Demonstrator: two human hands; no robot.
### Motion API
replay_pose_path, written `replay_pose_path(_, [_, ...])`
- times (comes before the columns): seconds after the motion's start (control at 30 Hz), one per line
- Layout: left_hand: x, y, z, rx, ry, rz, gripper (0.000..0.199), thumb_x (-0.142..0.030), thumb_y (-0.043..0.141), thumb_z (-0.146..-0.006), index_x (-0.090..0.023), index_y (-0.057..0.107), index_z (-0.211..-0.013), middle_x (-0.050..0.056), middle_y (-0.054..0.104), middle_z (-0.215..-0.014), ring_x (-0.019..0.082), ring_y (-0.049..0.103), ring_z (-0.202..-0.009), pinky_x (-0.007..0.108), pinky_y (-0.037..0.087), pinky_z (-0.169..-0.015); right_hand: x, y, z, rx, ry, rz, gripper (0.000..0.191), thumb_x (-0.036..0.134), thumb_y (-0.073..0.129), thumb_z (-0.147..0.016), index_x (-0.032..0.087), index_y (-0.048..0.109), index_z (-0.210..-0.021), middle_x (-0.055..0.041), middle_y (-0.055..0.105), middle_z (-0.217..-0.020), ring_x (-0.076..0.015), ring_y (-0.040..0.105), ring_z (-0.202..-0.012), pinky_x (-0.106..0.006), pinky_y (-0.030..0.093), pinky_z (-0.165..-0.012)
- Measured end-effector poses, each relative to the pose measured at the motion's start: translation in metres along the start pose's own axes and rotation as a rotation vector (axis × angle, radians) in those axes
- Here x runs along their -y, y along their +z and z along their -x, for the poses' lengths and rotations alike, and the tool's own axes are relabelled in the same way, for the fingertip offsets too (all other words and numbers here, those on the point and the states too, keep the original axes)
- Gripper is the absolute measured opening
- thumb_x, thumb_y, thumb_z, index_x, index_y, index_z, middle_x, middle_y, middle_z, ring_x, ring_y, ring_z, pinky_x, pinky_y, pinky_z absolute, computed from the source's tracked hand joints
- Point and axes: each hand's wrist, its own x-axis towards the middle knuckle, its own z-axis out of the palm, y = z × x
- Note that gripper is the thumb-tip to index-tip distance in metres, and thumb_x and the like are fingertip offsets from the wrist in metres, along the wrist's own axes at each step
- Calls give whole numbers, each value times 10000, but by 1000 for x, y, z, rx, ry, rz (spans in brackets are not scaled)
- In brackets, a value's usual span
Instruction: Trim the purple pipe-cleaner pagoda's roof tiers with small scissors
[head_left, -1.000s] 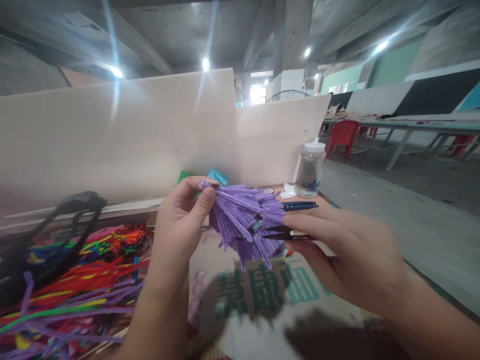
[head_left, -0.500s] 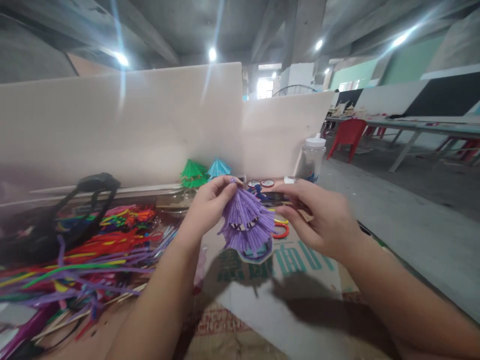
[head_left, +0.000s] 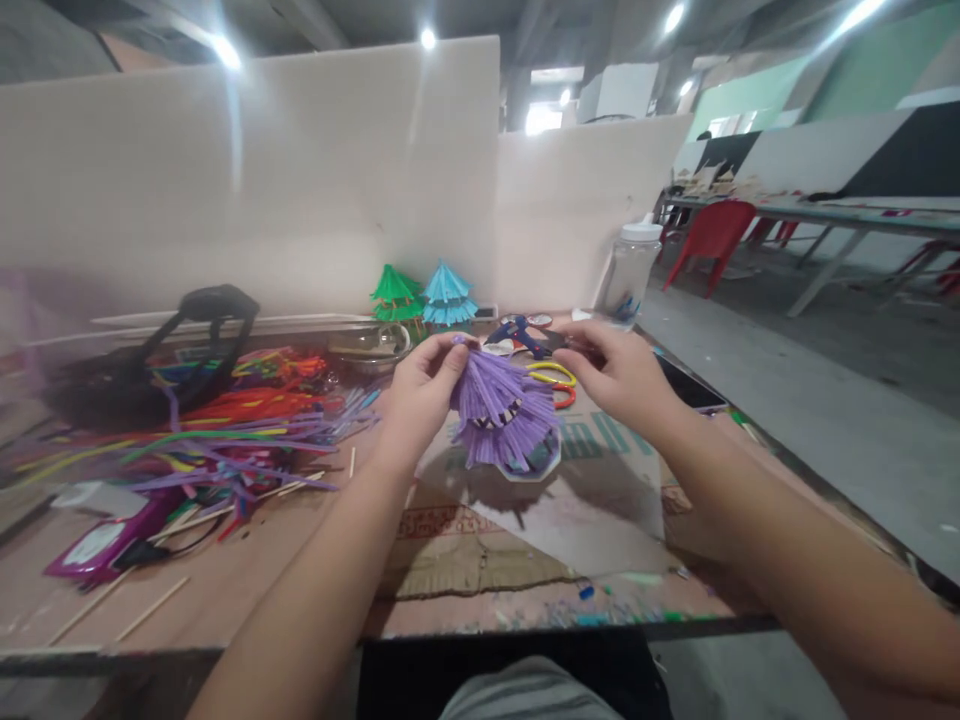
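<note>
My left hand pinches the top of a purple two-tiered umbrella-shaped craft piece made of fuzzy stems. The piece hangs tilted, with a black-and-white patterned band between its tiers and a pale polygonal base below. Just to its right, my right hand is half curled, thumb and forefinger apart; I see nothing held in it. A dark item shows beside its fingertips, too unclear to name. Behind the purple piece are a blue glue gun and yellow and red loop handles, likely scissors.
Green and light-blue craft pieces stand at the back. Colourful fuzzy stems, a black strap-like item and a purple-pink device lie left. A clear bottle and a phone are right.
The view has tipped downward, bringing the table's front edge into sight. My left hand still holds the purple piece; my right thumb and forefinger have come closer together.
</note>
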Motion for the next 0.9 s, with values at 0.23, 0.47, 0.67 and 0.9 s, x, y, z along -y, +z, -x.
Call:
replay_pose_path(0.23, [12,-27,3,2,6,66,235,-426,751,-831,-218,731,-940,46,751,-975,173,682,-904,268,507,-839,19,8,32,-43,-68,-1,259,330,593,-929,167,661,-1119,-50,711,-854,-160,625,-688,-287,485,-637])
replay_pose_path(0.47, [6,-26,5,-16,73,10,209,-399,793,-797,-221,743,-896,52,772,-961,202,711,-943,319,530,-896,26,10,49,41,-225,89,300,280,549,-968,197,592,-1253,-87,728,-1042,-203,680,-874,-345,537,-768])
replay_pose_path(0.67, [0,-12,17,-58,120,4,136,-343,744,-859,-234,754,-939,37,773,-998,196,713,-972,307,541,-903,27,9,46,-10,-334,182,239,253,551,-979,171,603,-1197,-99,738,-1036,-211,691,-899,-341,538,-773])
replay_pose_path(0.9, [13,-9,16,8,110,130,72,-300,730,-877,-237,741,-911,39,756,-1061,206,685,-1089,378,479,-1043,29,3,47,-73,-341,132,182,234,460,-1012,180,622,-1074,-71,747,-964,-182,701,-856,-304,537,-752])
